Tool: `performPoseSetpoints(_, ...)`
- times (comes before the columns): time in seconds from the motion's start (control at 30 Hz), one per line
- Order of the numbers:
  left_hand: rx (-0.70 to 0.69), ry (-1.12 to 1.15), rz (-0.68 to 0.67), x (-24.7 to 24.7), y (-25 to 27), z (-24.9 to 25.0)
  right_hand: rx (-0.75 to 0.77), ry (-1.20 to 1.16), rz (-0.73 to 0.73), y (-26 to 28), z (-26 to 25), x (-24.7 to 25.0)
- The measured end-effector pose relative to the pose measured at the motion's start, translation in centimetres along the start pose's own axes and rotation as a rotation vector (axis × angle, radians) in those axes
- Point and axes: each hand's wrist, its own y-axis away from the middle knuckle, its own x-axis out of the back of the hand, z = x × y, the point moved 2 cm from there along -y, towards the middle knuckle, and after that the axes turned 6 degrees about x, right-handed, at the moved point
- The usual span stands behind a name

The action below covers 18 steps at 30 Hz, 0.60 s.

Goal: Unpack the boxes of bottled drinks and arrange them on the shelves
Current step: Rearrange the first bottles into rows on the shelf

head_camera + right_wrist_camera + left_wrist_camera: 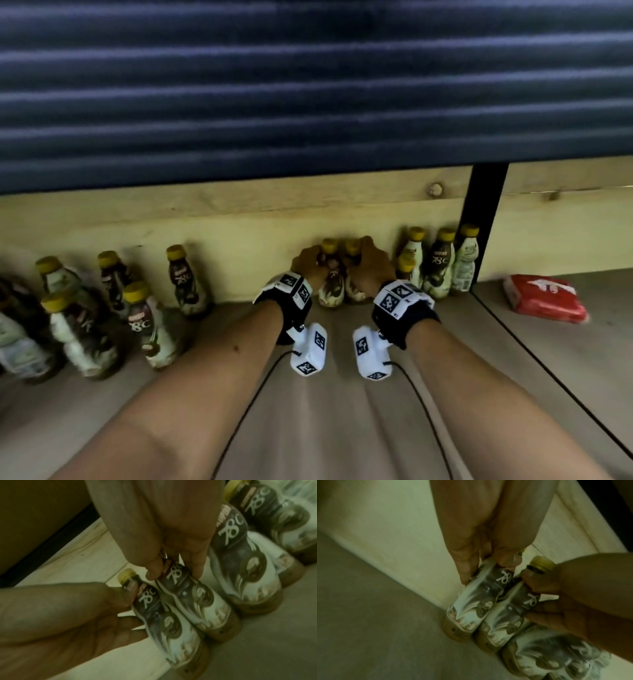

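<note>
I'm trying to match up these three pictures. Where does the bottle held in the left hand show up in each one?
Head: centre, bottle in the left hand, against the wooden back board.
Left wrist: centre, under the fingers.
Right wrist: lower middle, left of its neighbour.
Shared landmark: the right hand's bottle touching beside it.

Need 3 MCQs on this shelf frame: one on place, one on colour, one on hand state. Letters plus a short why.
1. Where does the red packet lie?
A. on the shelf board, right of the black post
B. among the left bottles
C. in the left hand

2. What colour are the bottle caps?
A. blue
B. yellow
C. white

3. What is the left hand doing?
A. lying flat on the board
B. hanging idle
C. gripping a bottle

Key: 1 A, it sits past the black post. 2 B, every visible cap is yellow. 3 C, its fingers wrap the left bottle, while the right hand grips the right bottle beside it.
</note>
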Motion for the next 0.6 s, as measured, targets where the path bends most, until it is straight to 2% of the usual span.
performPoseSetpoints(0.17, -0.044, -0.018, -0.035, 1.2, 1.3, -1.0, 0.042, 0.093, -0.051, 1.9, -0.2, 0.0)
performPoseSetpoints(0.33, -0.112, 0.002, -0.104, 4.3, 5.3, -3.5, 0.035, 0.146, -0.081, 5.5, -3.4, -1.2)
performPoseSetpoints(0.5, -0.152, 0.049, -0.164, 9.7, 10.6, -9.1, -0.003, -0.050, -0.156, 10.5, -8.5, -4.2)
performPoseSetpoints(0.6, -0.154, 0.088, -0.145, 13.4, 14.9, -13.0, 0.005, -0.206, -0.185, 13.6, -12.2, -7.4)
